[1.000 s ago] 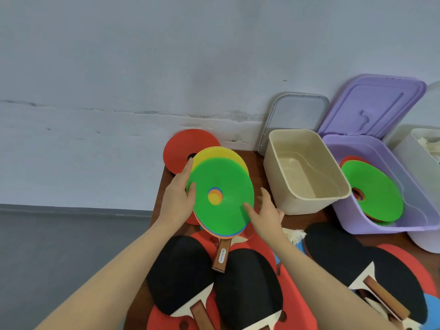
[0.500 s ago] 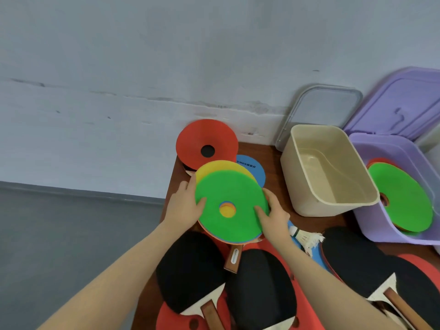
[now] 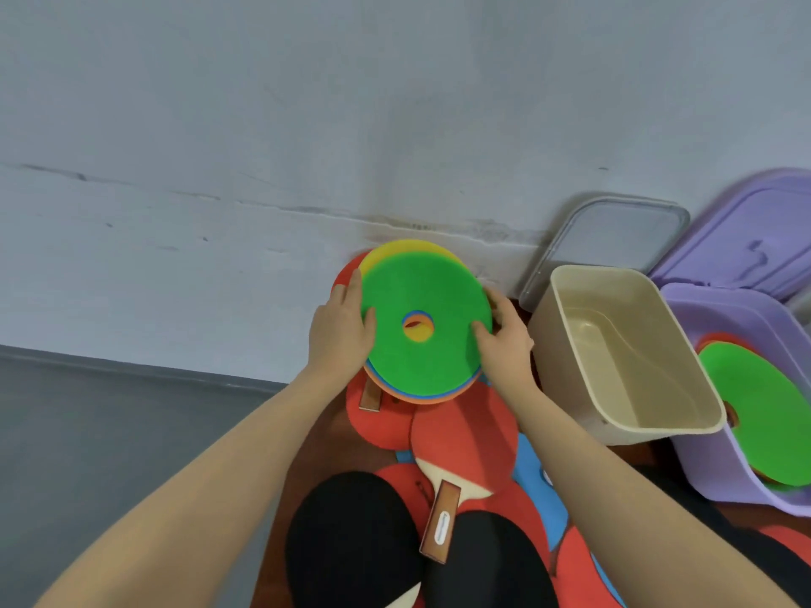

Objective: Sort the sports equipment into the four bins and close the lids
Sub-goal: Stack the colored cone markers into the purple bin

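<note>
A stack of flat marker discs (image 3: 423, 300), green on top with yellow, blue and orange edges showing, is lifted above the table's far left corner. My left hand (image 3: 340, 331) grips its left rim and my right hand (image 3: 502, 340) grips its right rim. A red disc (image 3: 346, 274) stands behind the stack, mostly hidden. The beige bin (image 3: 658, 414) stands open and empty to the right. The purple bin (image 3: 706, 471) beyond it holds a green disc (image 3: 759, 414) over a red one.
Table tennis paddles (image 3: 465, 436) with red and black faces lie piled on the brown table (image 3: 316, 458) under my arms. A grey lid (image 3: 614, 230) and a purple lid (image 3: 755, 243) lean on the wall. The table's left edge drops to grey floor.
Both hands have raised the disc stack up and away from the paddles, towards the wall. It now covers the red disc and the blue one behind. The view has shifted left.
</note>
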### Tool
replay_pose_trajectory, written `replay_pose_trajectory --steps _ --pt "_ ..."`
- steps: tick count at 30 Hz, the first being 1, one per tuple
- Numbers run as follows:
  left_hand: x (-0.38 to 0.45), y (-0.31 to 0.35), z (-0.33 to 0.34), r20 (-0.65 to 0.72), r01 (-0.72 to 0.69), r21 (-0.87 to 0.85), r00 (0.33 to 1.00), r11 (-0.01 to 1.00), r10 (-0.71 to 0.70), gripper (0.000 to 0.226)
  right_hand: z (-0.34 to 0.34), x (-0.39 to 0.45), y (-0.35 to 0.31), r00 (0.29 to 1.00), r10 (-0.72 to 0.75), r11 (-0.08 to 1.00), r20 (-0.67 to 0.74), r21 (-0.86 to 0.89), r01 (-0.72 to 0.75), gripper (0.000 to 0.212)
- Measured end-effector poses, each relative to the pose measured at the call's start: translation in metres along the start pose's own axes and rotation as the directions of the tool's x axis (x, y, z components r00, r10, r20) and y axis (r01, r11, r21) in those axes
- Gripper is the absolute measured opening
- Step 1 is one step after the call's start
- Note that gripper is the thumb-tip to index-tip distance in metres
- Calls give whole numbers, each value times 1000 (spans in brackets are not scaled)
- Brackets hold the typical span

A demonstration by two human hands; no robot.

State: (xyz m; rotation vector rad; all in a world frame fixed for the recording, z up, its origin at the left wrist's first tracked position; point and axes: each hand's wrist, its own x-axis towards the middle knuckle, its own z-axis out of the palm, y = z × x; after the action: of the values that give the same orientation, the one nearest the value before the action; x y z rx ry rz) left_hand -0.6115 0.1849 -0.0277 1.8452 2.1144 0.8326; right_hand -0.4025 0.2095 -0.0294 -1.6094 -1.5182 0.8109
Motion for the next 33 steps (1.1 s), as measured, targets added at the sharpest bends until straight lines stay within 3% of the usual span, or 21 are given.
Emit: replay_pose_trajectory --steps 3,6,8,10,17,25,33 --pt "26 -9 4 9 13 51 1000 999 -13 58 17 27 -3 998 39 997 45 -61 -36 60" --pt "42 -28 16 45 29 195 998 980 -38 56 32 46 3 980 78 985 184 -164 -47 68" --pt "47 -42 28 106 81 305 987 949 -119 57 39 52 13 951 131 955 279 -295 -45 70" --pt "48 -54 38 153 146 339 966 930 -207 61 44 52 23 944 158 940 288 -337 -54 69" --pt "45 -60 48 186 186 47 964 981 -191 62 52 40 24 974 91 982 206 -179 -54 64" --pt "2 -28 14 -58 44 -214 997 976 -58 60 26 9 11 997 -50 998 59 -41 53 61" --pt "-18 48 -17 -224 -140 -224 971 965 88 59 -52 -20 -7 971 -224 974 -78 24 227 55"
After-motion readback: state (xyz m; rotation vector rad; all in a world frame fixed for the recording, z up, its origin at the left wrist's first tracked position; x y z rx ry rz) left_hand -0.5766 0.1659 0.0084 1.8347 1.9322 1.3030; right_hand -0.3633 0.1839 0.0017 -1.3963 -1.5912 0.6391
